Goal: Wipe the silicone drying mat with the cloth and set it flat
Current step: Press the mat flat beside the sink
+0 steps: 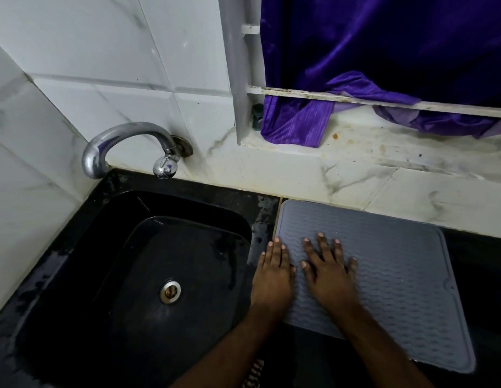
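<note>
The grey silicone drying mat (397, 275) with a wavy ribbed surface lies flat on the dark counter to the right of the sink. My left hand (273, 271) rests palm down on the mat's left edge with straight fingers. My right hand (329, 271) lies flat on the mat just beside it, fingers spread. Neither hand holds anything. A bit of striped fabric (254, 373) shows at the bottom edge between my forearms; I cannot tell if it is the cloth.
A black sink (126, 219) with a metal drain (170, 291) fills the left. A chrome tap (126, 147) sticks out of the tiled wall above it. A purple curtain (383, 51) hangs over the stained window sill (383, 152) behind the mat.
</note>
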